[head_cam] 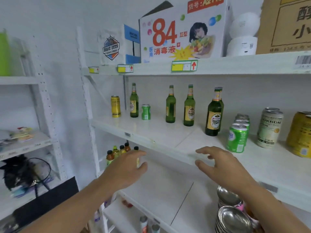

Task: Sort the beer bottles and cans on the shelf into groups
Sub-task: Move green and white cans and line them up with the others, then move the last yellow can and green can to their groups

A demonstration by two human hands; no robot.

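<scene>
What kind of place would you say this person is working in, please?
Probably a small shop or stockroom: white metal shelving with price tags on its edges, beer bottles and cans on display, cartons stored above.

Middle shelf [151,132], centre of frame: from left, a yellow can [115,106], a green bottle [134,101], a small green can [146,112], then three more green bottles [189,106] standing apart. At right, a row of green cans [237,137], a pale tall can [270,128] and a gold can [300,134] at the frame edge. Lower centre: left hand [127,169] and right hand [217,163], fingers loosely spread, holding nothing, in front of the shelf edge
</scene>
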